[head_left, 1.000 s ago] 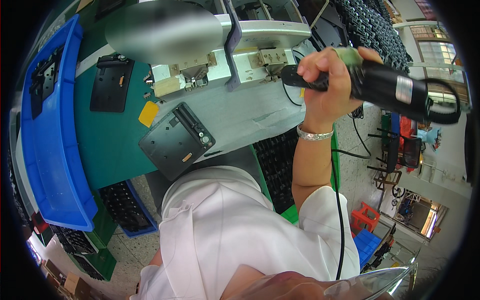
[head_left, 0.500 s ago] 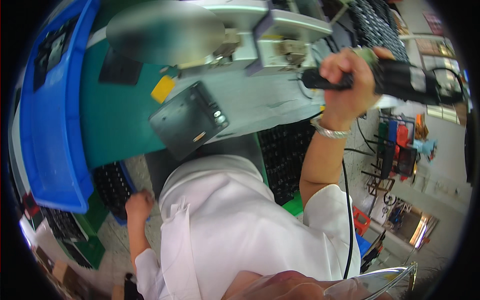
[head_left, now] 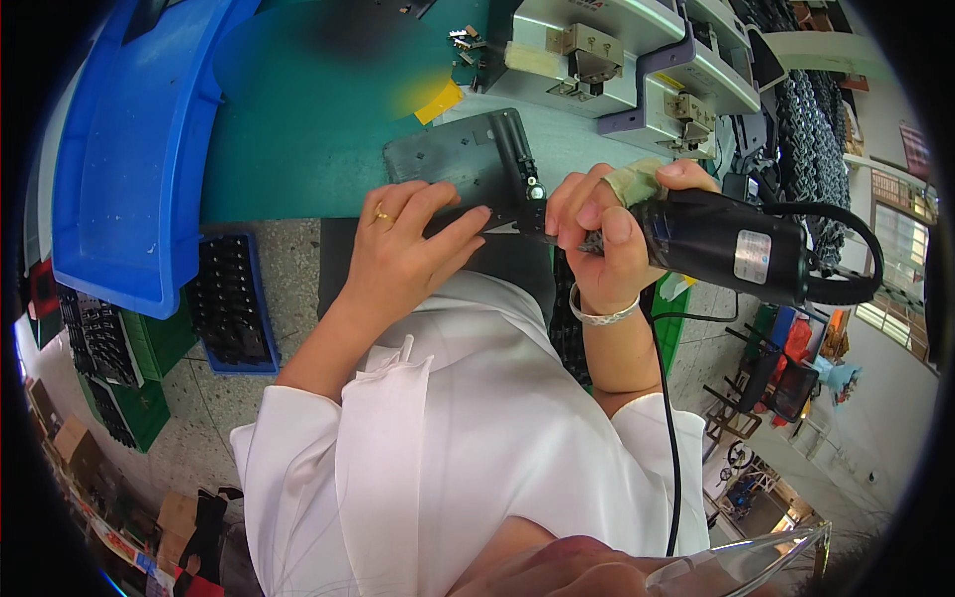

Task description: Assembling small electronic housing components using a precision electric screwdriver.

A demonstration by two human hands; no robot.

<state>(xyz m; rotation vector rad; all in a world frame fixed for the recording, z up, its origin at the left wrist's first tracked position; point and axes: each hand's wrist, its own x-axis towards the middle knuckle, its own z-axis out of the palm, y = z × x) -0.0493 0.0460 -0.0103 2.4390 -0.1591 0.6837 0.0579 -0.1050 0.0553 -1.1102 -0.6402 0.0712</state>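
Note:
A flat black plastic panel (head_left: 448, 151) with a raised bar along its right side lies at the near edge of the green-topped bench. My left hand (head_left: 408, 234), wearing a ring, grips its near edge, with forefinger and thumb close together there. My right hand (head_left: 617, 224) is closed around the front of a black corded power screwdriver (head_left: 721, 244), held level and pointing left. The tool's front end is at the panel's near right corner; its tip and any screw are hidden by fingers. Greenish tape wraps one right finger.
A blue plastic tray (head_left: 124, 169) stands on the left of the bench. Metal-cased machines (head_left: 577, 65) line the far right. Small loose parts (head_left: 466, 42) and a yellow piece (head_left: 439, 102) lie beyond the panel. A blue crate of black parts (head_left: 234, 303) is on the floor.
My left hand has come up from beside the floor crate onto the panel. My right hand has lowered the screwdriver leftward to the panel's corner. The whole view has shifted.

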